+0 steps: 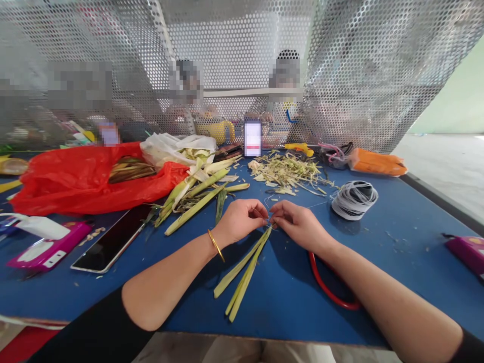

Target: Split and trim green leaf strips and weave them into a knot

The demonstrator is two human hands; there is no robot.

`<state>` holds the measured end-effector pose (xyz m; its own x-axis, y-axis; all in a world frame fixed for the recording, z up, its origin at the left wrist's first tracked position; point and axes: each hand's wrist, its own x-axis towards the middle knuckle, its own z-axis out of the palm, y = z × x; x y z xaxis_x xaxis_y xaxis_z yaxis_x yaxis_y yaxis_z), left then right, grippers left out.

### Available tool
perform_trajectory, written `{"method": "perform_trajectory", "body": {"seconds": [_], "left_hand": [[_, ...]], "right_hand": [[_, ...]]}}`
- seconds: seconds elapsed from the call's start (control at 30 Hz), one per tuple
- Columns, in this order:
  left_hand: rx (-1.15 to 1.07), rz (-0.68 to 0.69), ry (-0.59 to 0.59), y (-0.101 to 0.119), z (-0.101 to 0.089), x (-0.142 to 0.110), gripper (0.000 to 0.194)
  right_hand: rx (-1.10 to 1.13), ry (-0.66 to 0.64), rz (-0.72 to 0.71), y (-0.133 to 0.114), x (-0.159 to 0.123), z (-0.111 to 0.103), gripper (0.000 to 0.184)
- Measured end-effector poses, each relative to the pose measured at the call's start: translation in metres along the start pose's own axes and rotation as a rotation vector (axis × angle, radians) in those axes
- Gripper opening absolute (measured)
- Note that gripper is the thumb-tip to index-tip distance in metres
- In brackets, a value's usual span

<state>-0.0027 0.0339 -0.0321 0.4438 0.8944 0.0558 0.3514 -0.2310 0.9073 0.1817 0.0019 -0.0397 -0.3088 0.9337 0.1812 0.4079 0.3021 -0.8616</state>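
My left hand (244,219) and my right hand (297,222) meet above the middle of the blue table (295,307), fingertips pinched on thin thread (266,202). Just below the fingertips are the upper ends of several pale green husk strips (251,272), gathered together; their lower ends fan out toward me. My fingers partly hide the spot where thread and strips meet. From the right hand a fine line runs toward a spool of white thread (354,200). Under my right forearm lies a curved red piece (328,292), partly covered, so its kind cannot be told.
Left of my hands lie corn husks (194,199), a red plastic bag (75,176), a dark-screened tablet (113,242) and a magenta power strip (49,252). Husk scraps (291,171) are heaped behind. A phone (253,138) stands before the perforated screen (242,40); people sit beyond it.
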Motion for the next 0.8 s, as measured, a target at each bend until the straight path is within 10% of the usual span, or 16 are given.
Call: {"method": "perform_trajectory", "body": {"seconds": [0.3, 0.8], "left_hand": [[0.333, 0.134, 0.265, 0.004, 0.015, -0.01, 0.013], [0.295, 0.154, 0.277, 0.004, 0.017, -0.01, 0.012]], "right_hand": [[0.002, 0.008, 0.004, -0.005, -0.001, 0.002, 0.012], [-0.027, 0.085, 0.065, 0.004, 0.003, -0.001, 0.014]]}}
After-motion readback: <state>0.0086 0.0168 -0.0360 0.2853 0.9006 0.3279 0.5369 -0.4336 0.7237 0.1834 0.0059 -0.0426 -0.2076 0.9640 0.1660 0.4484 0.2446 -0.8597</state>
